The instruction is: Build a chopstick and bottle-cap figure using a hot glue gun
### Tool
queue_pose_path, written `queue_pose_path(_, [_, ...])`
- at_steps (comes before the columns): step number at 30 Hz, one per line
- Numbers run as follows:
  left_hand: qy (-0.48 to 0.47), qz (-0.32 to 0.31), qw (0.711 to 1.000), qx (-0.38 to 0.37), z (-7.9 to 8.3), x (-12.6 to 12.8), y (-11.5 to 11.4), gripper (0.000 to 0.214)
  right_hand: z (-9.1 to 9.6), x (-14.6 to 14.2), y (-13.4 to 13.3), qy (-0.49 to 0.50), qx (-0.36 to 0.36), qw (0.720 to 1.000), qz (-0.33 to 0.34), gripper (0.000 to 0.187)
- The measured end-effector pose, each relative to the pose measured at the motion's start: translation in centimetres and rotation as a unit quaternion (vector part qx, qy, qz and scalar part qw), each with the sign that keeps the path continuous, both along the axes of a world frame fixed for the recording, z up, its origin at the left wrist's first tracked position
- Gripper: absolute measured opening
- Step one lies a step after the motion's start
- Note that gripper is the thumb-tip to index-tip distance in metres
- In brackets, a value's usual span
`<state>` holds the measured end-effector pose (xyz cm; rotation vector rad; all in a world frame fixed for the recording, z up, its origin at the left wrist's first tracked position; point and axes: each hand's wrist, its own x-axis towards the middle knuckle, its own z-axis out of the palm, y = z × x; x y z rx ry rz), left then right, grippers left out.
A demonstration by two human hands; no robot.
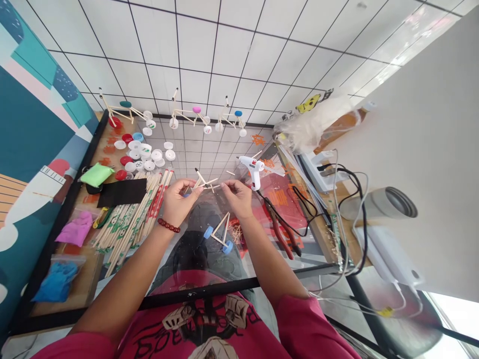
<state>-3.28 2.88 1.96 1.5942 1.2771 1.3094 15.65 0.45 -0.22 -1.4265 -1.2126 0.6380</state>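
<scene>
Between my two hands is a small frame of pale wooden sticks (205,182), one stick of it dark-tipped. My left hand (178,200) is closed on its left side, thumb and fingers pinching a stick. On the other side, my right hand (239,198) pinches the end of a thin stick at the frame's right; the join is too small to make out. Below the hands, a triangular stick piece with blue bottle caps (219,237) lies on the glass table (198,212). A white glue gun (254,170) stands just right of my right hand.
Bottle caps (140,152) and wrapped chopsticks (129,217) lie at the left. Three finished-looking stick models (192,117) line the back edge. Red-handled pliers (282,232) and a black cable (310,214) lie right. A power strip (324,172) sits on the right-hand ledge.
</scene>
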Motion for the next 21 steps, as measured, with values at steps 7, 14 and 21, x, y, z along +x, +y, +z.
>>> queue_pose_path(7, [0.018, 0.003, 1.0, 0.001, 0.23, -0.01, -0.04, 0.015, -0.09, 0.03, 0.28, 0.017, -0.009, 1.0, -0.001, 0.022])
queue_pose_path(14, [0.027, -0.003, 0.999, 0.02, 0.15, -0.09, 0.0, 0.013, -0.31, 0.03, 0.39, 0.013, -0.019, 1.0, 0.0, 0.025])
queue_pose_path(21, [0.008, -0.011, 0.999, 0.035, -0.06, -0.03, 0.22, 0.015, 0.26, -0.52, 0.62, 0.004, -0.03, 1.0, -0.009, 0.027])
